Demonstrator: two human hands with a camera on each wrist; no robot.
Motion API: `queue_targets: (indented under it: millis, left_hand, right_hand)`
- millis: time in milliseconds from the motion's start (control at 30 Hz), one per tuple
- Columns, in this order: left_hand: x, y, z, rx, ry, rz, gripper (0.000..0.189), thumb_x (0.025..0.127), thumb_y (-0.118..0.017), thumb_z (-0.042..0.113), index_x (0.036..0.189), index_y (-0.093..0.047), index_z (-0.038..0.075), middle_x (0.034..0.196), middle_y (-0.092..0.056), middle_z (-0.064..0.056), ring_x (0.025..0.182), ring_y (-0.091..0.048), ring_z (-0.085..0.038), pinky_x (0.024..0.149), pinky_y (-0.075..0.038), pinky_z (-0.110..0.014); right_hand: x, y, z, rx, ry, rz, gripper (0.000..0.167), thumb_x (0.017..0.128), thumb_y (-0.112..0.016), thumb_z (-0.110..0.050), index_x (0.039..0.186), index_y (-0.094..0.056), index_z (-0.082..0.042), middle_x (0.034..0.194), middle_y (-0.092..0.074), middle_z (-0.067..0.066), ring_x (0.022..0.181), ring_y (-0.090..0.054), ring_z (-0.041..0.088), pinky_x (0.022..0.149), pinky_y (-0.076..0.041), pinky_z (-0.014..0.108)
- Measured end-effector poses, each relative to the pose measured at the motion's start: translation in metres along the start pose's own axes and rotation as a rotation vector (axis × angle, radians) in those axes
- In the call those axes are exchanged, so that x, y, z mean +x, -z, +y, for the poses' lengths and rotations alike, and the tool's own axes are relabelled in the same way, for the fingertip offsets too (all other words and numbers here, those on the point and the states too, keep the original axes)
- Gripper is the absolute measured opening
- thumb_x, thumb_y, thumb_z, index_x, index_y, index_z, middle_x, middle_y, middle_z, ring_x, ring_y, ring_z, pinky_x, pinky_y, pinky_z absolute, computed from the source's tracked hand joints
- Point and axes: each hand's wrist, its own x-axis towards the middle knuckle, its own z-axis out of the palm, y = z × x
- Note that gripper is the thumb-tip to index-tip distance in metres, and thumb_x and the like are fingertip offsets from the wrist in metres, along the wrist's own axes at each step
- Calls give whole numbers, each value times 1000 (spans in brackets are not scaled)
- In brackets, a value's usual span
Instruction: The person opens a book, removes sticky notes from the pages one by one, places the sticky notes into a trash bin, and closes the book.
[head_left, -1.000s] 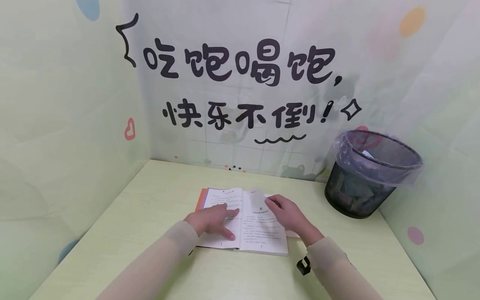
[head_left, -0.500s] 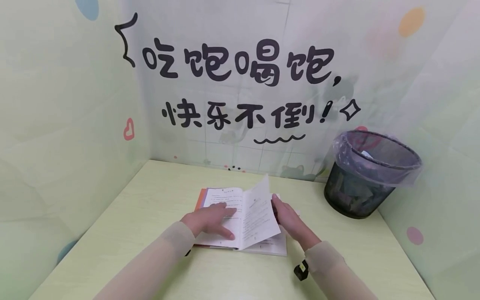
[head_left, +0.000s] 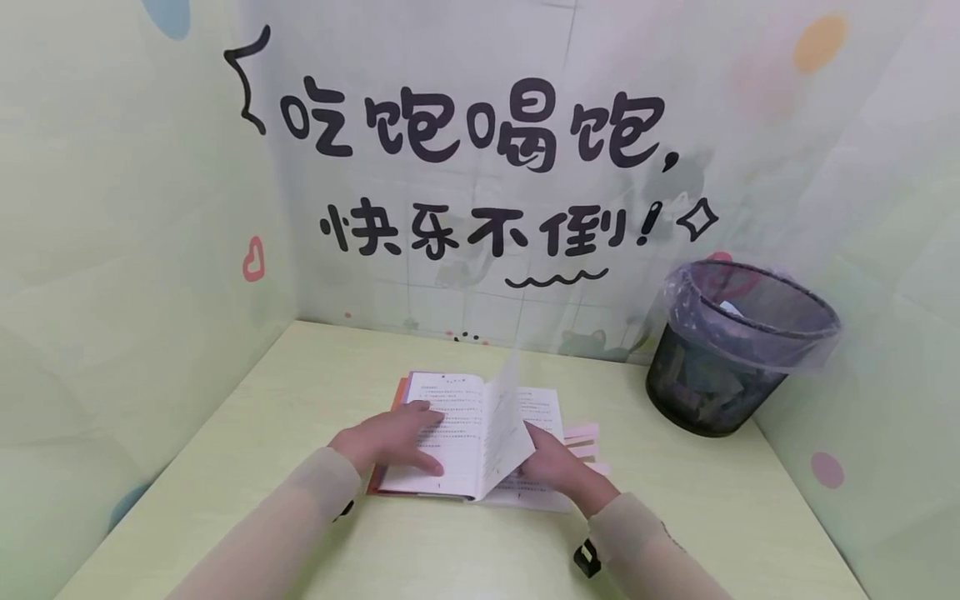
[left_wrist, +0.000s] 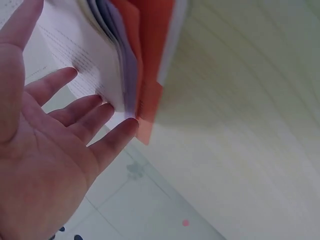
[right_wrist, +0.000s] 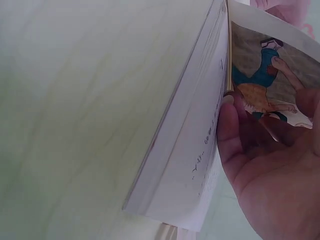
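Observation:
An open book (head_left: 450,433) with printed pages and an orange and purple cover edge lies on the table. My left hand (head_left: 390,437) rests on its left page, fingers spread; in the left wrist view the fingers (left_wrist: 117,140) reach along the page edges and the purple and orange cover. A single page (head_left: 504,433) stands up from the spine, leaning left. My right hand (head_left: 551,458) is on the right side of that page, its fingertips partly hidden behind it. In the right wrist view, a coloured illustration (right_wrist: 265,75) shows on the page beside the bent fingers (right_wrist: 230,125).
A black waste bin (head_left: 712,383) with a translucent purple liner stands at the back right. Pink tabs (head_left: 583,452) stick out from the book's right side. Patterned walls (head_left: 480,317) with large lettering enclose the light wooden table (head_left: 247,467).
The loose page has risen from lying flat and swung left. My right hand has moved left and lower with it; my left hand has slid slightly left on its page.

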Motion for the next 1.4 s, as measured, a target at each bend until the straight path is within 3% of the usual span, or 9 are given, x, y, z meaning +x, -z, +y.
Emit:
queue_targets:
  millis: [133, 400, 533, 667, 867, 1033, 1133, 1233, 1400]
  left_hand:
    - [-4, 3, -11, 8, 10, 7, 95, 82, -96, 49, 161, -56, 14, 174, -43, -18, 163, -37, -42, 131, -36, -64]
    - [-7, 6, -25, -32, 36, 8, 96, 81, -97, 46, 161, -56, 13, 172, -46, -18, 162, -37, -44, 132, -34, -66]
    - [-10, 7, -31, -43, 16, 12, 93, 82, -98, 42, 159, -57, 10, 169, -50, -16, 160, -41, -43, 131, -35, -64]
    - [-13, 9, -34, -33, -28, 16, 90, 83, -97, 39, 157, -58, 4, 164, -55, -18, 156, -47, -43, 131, -37, -62]
    - [-17, 11, -36, -48, -39, 18, 86, 83, -98, 35, 153, -61, 3, 156, -61, -19, 149, -54, -42, 128, -41, -63]
    - [-19, 9, -34, -61, -47, 29, 77, 81, -99, 30, 146, -65, 5, 147, -66, -14, 136, -61, -35, 124, -46, -62]
    - [-19, 9, -35, -69, -64, 37, 69, 84, -97, 25, 144, -67, 7, 143, -67, -13, 129, -62, -32, 123, -47, -61]
    - [-19, 9, -37, -61, -93, 46, 62, 88, -94, 22, 143, -68, 9, 141, -67, -13, 125, -62, -30, 122, -48, -61]
    - [-23, 9, -43, -42, -107, 59, 61, 89, -92, 22, 143, -69, 10, 143, -66, -16, 128, -62, -31, 123, -47, -62]
  right_hand:
    - [3, -7, -4, -31, -54, 35, 55, 107, -56, -12, 162, -52, -5, 165, -56, 19, 157, -48, 46, 131, -31, 70]
    - [9, -14, -4, -85, 8, 12, 50, 115, -49, -27, 160, -54, -3, 162, -59, 16, 152, -55, 34, 127, -43, 58]
    - [5, -19, -8, -141, -37, -14, 62, 113, -58, -37, 165, -46, -5, 159, -59, 18, 123, -70, 25, 102, -61, 44]
    - [1, -25, -10, -223, -62, -33, 77, 107, -69, -45, 169, -42, -8, 147, -60, 18, 98, -63, 14, 79, -56, 31]
    - [-2, -36, -10, -369, -75, -31, 87, 102, -70, -58, 170, -40, -12, 148, -60, 13, 106, -60, 14, 97, -58, 42]
    - [-4, -38, -13, -412, -87, -42, 88, 101, -68, -63, 172, -38, -19, 157, -56, 17, 125, -62, 26, 112, -55, 54]
    - [-5, -37, -15, -418, -95, -59, 87, 102, -68, -64, 173, -36, -26, 162, -52, 17, 130, -62, 29, 115, -54, 56]
    - [-6, -36, -15, -423, -96, -71, 86, 102, -69, -64, 173, -36, -29, 163, -50, 16, 125, -62, 24, 113, -55, 54]
    - [-4, -38, -14, -429, -103, -79, 86, 100, -72, -63, 172, -40, -28, 161, -50, 15, 121, -63, 23, 112, -55, 53]
